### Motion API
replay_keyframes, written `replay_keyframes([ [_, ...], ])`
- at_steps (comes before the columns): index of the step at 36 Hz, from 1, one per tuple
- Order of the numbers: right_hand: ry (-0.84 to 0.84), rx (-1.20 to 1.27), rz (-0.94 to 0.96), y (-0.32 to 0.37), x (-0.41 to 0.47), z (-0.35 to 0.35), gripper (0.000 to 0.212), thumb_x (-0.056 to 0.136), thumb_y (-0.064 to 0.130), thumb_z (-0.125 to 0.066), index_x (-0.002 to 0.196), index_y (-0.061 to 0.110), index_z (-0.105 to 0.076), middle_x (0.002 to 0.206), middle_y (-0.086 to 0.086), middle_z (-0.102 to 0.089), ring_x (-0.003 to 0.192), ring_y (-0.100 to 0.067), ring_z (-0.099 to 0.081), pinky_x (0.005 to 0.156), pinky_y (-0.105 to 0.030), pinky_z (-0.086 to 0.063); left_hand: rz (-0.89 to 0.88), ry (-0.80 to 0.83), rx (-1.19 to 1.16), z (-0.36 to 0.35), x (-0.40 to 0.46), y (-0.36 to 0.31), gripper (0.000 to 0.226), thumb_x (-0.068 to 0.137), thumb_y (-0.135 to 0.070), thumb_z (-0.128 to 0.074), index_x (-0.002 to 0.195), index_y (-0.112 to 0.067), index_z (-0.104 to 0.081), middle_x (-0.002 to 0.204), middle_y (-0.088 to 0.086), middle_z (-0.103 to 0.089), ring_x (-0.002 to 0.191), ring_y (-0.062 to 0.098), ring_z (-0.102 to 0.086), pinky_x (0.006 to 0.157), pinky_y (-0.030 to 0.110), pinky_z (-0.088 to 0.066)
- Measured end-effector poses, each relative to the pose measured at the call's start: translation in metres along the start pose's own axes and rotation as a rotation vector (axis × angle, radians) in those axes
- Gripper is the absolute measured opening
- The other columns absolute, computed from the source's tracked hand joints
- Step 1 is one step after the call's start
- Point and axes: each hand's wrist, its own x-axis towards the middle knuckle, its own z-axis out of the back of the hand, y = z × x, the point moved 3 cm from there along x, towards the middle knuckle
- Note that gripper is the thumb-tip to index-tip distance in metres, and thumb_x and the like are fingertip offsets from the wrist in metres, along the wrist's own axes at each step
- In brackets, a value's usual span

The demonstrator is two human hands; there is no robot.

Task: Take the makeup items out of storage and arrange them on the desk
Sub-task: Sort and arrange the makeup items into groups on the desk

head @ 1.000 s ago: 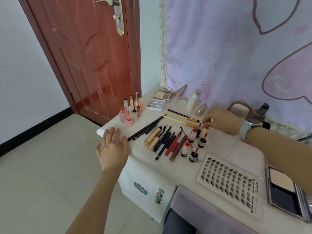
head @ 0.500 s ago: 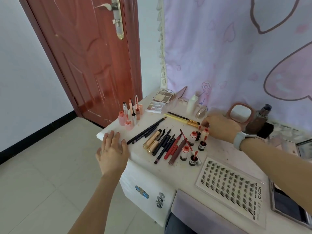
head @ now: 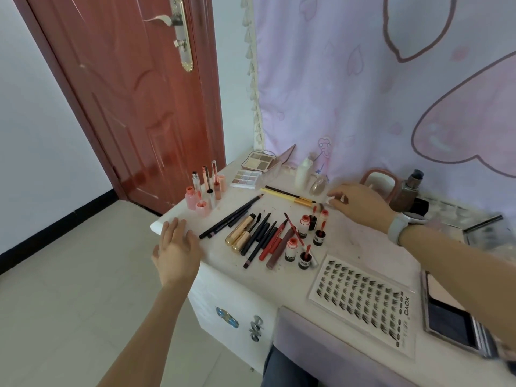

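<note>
Left hand on desk, makeup rows

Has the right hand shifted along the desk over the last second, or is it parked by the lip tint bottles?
Yes. The right hand has drawn back from the lip tint bottles, away from the person toward the pink mirror and the wall; its fingertips now sit just past the yellow brush's tip.

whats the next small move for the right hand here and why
Probably set down the small white-capped item pinched in the right hand, placing it beside the upright lip tint bottles. The fingers hover just past that cluster, near the yellow brush, and the desk is bare right there. The left hand rests flat on the desk edge.
</note>
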Motion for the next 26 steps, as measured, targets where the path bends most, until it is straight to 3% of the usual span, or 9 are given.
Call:
replay_keyframes([
  [5, -0.056, 0.046, 0.024, -0.002, -0.023, 0.022, 0.024, 0.092, 0.018, -0.053, 0.112, 0.013, -0.065, 0.11, -0.004, -0.064, 0.098, -0.02, -0.059, 0.083, -0.029, -0.044, -0.061, -0.087, -0.114, 0.015, -0.01, -0.03, 0.036, 0.094, -0.009, -0.047, 0.129, -0.003, -0.053, 0.14, 0.011, -0.046, 0.136, 0.023, -0.034, 0.111, 0.045, -0.02],
  [9, -0.106, 0.107, 0.03, -0.002, -0.055, 0.043, 0.023, 0.091, 0.018, -0.055, 0.11, 0.012, -0.066, 0.107, -0.004, -0.064, 0.095, -0.02, -0.059, 0.08, -0.026, -0.04, -0.239, -0.113, -0.217, 0.022, -0.037, -0.074, 0.031, 0.09, -0.004, -0.053, 0.121, -0.003, -0.06, 0.128, 0.013, -0.056, 0.125, 0.028, -0.046, 0.106, 0.044, -0.03],
  [12, -0.16, 0.135, 0.034, -0.003, -0.088, 0.059, 0.021, 0.092, 0.017, -0.054, 0.107, 0.01, -0.067, 0.099, -0.007, -0.065, 0.089, -0.023, -0.058, 0.079, -0.032, -0.043, -0.384, -0.063, -0.308, 0.018, -0.069, -0.113, 0.028, 0.088, -0.001, -0.054, 0.115, -0.001, -0.063, 0.12, 0.015, -0.059, 0.115, 0.03, -0.053, 0.099, 0.038, -0.038],
  [16, -0.256, 0.141, 0.03, -0.013, -0.142, 0.084, 0.019, 0.09, 0.009, -0.056, 0.104, 0.007, -0.069, 0.097, -0.009, -0.066, 0.084, -0.017, -0.056, 0.078, -0.025, -0.039, -0.543, 0.058, -0.388, 0.004, -0.122, -0.169, 0.026, 0.089, -0.005, -0.054, 0.113, 0.0, -0.064, 0.117, 0.013, -0.061, 0.111, 0.027, -0.055, 0.096, 0.037, -0.044],
  [19, -0.264, 0.168, -0.072, -0.032, -0.187, 0.102, 0.022, 0.093, 0.011, -0.051, 0.107, 0.01, -0.067, 0.097, -0.003, -0.064, 0.083, -0.015, -0.056, 0.078, -0.025, -0.04, -0.67, 0.167, -0.434, -0.007, -0.168, -0.207, 0.028, 0.087, -0.007, -0.054, 0.113, -0.003, -0.063, 0.116, 0.011, -0.061, 0.11, 0.025, -0.055, 0.095, 0.029, -0.04],
  [26, -0.386, 0.193, -0.391, -0.099, -0.28, 0.125, 0.023, 0.092, 0.007, -0.05, 0.108, 0.009, -0.067, 0.102, -0.004, -0.062, 0.087, -0.016, -0.053, 0.075, -0.011, -0.033, -0.917, 0.387, -0.515, -0.037, -0.271, -0.257, 0.028, 0.085, -0.009, -0.057, 0.112, -0.005, -0.065, 0.111, 0.007, -0.064, 0.103, 0.021, -0.06, 0.088, 0.03, -0.049],
])
